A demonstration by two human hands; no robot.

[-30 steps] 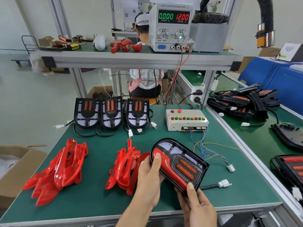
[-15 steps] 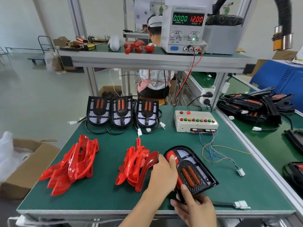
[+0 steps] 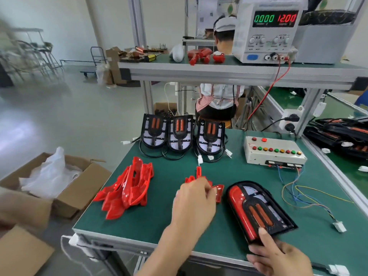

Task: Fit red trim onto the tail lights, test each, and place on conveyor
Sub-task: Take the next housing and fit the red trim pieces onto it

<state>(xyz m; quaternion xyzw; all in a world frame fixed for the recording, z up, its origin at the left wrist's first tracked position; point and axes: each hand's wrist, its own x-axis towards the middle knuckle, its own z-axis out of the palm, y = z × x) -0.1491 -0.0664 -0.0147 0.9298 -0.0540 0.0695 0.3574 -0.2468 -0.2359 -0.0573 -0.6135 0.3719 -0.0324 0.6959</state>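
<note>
Tail light [image 3: 258, 212], the one in work, lies flat on the green bench [image 3: 159, 222] at the near right, and one red trim already runs along its left edge. The right hand [image 3: 278, 257] pins its near end, with a finger pressed on the housing. The left hand [image 3: 194, 202] reaches over the small pile of red trim [image 3: 218, 193] just left of it, fingers curled among the pieces; whether they have closed on one I cannot tell. A larger heap of trim [image 3: 127, 192] sits further left. Three bare tail lights [image 3: 180, 130] wait in a row at the far edge, untrimmed. The tester box [image 3: 272, 151] stands at the far right with its loose plug [image 3: 338, 226] unconnected, so testing looks not yet done for this lamp. Finished-looking lamps [image 3: 338, 132] lie on the conveyor beyond.
</note>
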